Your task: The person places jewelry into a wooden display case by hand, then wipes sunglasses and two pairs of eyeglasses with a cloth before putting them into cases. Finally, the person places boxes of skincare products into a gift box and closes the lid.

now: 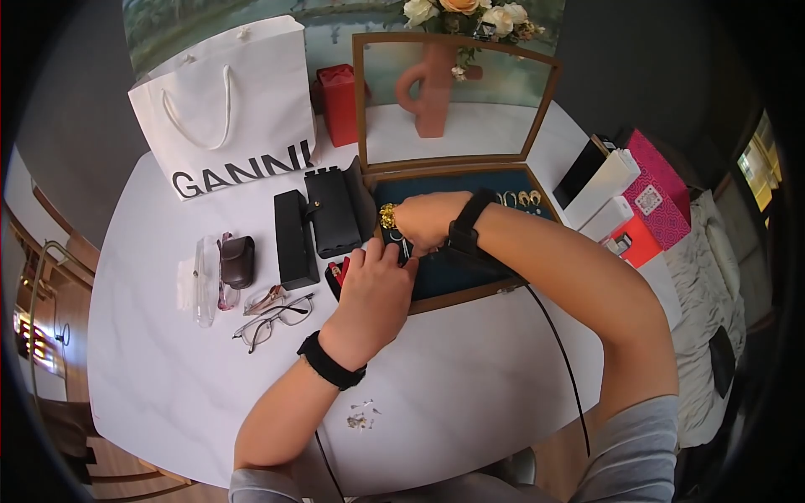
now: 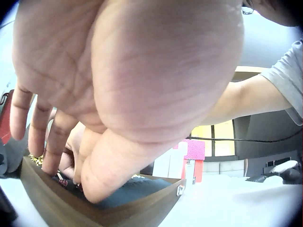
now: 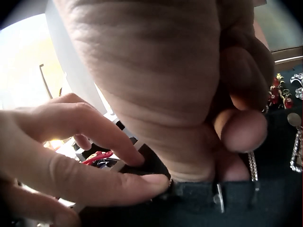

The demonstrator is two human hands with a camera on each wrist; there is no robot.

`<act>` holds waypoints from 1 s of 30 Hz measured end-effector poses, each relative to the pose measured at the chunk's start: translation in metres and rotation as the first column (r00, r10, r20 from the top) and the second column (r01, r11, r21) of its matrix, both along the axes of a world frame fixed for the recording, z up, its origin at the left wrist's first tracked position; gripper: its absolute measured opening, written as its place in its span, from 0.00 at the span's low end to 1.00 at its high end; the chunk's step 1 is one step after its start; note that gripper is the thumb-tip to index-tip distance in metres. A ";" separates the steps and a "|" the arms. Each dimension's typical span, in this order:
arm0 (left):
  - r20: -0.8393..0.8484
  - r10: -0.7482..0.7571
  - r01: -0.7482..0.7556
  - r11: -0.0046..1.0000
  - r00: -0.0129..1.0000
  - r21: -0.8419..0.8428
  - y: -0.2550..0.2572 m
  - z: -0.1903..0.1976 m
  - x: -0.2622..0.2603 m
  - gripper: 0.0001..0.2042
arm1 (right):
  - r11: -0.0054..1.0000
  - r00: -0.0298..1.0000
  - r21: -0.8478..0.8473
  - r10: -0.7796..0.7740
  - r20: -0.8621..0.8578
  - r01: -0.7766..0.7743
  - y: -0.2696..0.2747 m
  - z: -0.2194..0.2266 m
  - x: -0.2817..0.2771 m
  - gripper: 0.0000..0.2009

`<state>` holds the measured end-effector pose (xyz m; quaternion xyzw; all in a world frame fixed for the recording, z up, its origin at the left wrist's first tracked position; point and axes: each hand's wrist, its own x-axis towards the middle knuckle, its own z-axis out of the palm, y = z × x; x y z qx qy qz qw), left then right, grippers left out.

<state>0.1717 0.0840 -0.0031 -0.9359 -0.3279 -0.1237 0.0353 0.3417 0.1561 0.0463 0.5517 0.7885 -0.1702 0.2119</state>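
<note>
A wooden display case (image 1: 457, 295) lined with a dark pad (image 3: 279, 189) stands with its glass lid raised. My right hand (image 1: 432, 220) reaches inside, fingers curled; in the right wrist view a silver chain (image 3: 253, 166) comes out beneath the fingertips (image 3: 244, 130) of this hand (image 3: 151, 75), their contact partly hidden. My left hand (image 1: 377, 289) lies over the case's left front corner, fingers slightly bent; its thumb (image 3: 154, 183) touches the pad's edge. Gold jewellery (image 1: 387, 215) lies beside the right hand. The left wrist view shows the left palm (image 2: 142, 61).
Left of the case are black boxes (image 1: 293, 239), eyeglasses (image 1: 285, 312) and a brown case (image 1: 237, 261). A white bag (image 1: 231, 109) and red box (image 1: 339, 105) stand behind. Small pieces (image 1: 362, 417) lie in front; boxes (image 1: 658, 189) stand at right. A cable (image 1: 558, 352) crosses the table.
</note>
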 end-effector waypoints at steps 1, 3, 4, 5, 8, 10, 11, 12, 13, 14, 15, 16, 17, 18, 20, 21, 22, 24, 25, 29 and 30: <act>0.000 -0.001 0.001 1.000 1.000 0.001 0.000 0.000 0.000 0.21 | 1.000 0.999 0.016 0.026 -0.036 -0.026 -0.001 0.000 0.002 0.07; 0.012 -0.014 0.014 1.000 1.000 0.015 0.001 -0.002 -0.001 0.21 | 0.997 0.996 0.056 0.058 -0.068 -0.054 0.000 -0.010 0.006 0.06; 0.013 -0.016 0.016 1.000 1.000 0.017 0.001 -0.002 0.000 0.21 | 0.992 0.991 0.096 0.091 -0.099 -0.081 -0.001 -0.012 0.008 0.06; 0.001 -0.012 0.012 1.000 1.000 0.012 0.001 -0.001 0.001 0.20 | 0.992 0.991 0.099 0.089 -0.099 -0.079 -0.001 -0.015 0.011 0.06; -0.007 -0.014 0.014 1.000 1.000 0.005 0.001 0.000 0.001 0.20 | 0.996 0.993 -0.022 -0.086 -0.086 0.084 -0.009 -0.003 0.008 0.04; -0.002 -0.019 0.019 1.000 1.000 0.001 0.001 0.000 0.001 0.20 | 0.982 0.965 -0.120 -0.167 -0.202 0.145 -0.008 -0.006 0.014 0.06; -0.004 -0.018 0.018 1.000 1.000 0.002 0.001 0.001 0.001 0.20 | 0.982 0.965 -0.121 -0.168 -0.202 0.146 -0.009 -0.008 0.018 0.06; -0.007 -0.016 0.016 1.000 1.000 0.003 0.001 0.001 0.001 0.20 | 0.996 0.963 -0.057 -0.083 -0.258 0.071 -0.013 -0.010 0.020 0.07; -0.006 -0.016 0.016 1.000 1.000 0.002 0.001 0.001 0.000 0.20 | 1.000 0.952 0.012 0.005 -0.307 -0.001 -0.017 -0.011 0.021 0.09; -0.014 -0.014 0.014 1.000 1.000 -0.001 0.001 0.002 0.000 0.21 | 1.000 0.952 0.011 0.005 -0.306 -0.001 -0.020 -0.012 0.022 0.09; -0.022 -0.012 0.012 1.000 1.000 -0.004 0.001 0.002 0.001 0.21 | 0.999 0.943 0.051 0.033 -0.330 -0.017 -0.024 -0.013 0.022 0.10; -0.021 -0.012 0.012 1.000 1.000 -0.004 0.001 0.002 0.001 0.21 | 0.995 0.934 0.091 0.062 -0.352 -0.032 -0.028 -0.012 0.022 0.11; -0.016 -0.011 0.011 1.000 1.000 -0.003 0.000 0.002 0.001 0.21 | 0.995 0.934 0.091 0.062 -0.351 -0.031 -0.030 -0.011 0.022 0.11; -0.012 -0.010 0.010 1.000 1.000 -0.002 0.000 0.002 0.001 0.21 | 0.997 0.926 0.072 0.041 -0.376 -0.014 -0.033 -0.010 0.021 0.13; -0.022 -0.012 0.012 1.000 1.000 -0.001 0.000 0.003 0.000 0.22 | 0.999 0.915 0.053 0.018 -0.402 0.004 -0.036 -0.012 0.022 0.14; -0.032 -0.015 0.015 1.000 0.999 0.000 0.000 0.003 0.000 0.23 | 0.999 0.904 0.039 -0.005 -0.427 0.024 -0.036 -0.015 0.024 0.15; -0.032 -0.017 0.017 1.000 0.999 0.001 0.000 0.003 0.000 0.23 | 0.999 0.892 0.025 -0.028 -0.452 0.045 -0.035 -0.017 0.026 0.16; -0.024 -0.015 0.015 1.000 1.000 0.012 0.000 0.002 0.001 0.24 | 0.998 0.877 0.001 -0.056 -0.477 0.064 -0.035 -0.020 0.027 0.16; -0.023 -0.016 0.017 1.000 1.000 0.013 0.000 0.002 0.001 0.24 | 0.996 0.861 -0.026 -0.082 -0.501 0.080 -0.035 -0.020 0.027 0.16; -0.024 -0.017 0.017 1.000 1.000 0.022 0.001 0.001 0.001 0.25 | 0.993 0.862 -0.027 -0.110 -0.496 0.111 -0.037 -0.022 0.024 0.17; -0.025 -0.013 0.013 1.000 1.000 0.021 0.001 0.001 0.000 0.25 | 0.996 0.874 -0.010 -0.086 -0.479 0.092 -0.038 -0.021 0.022 0.17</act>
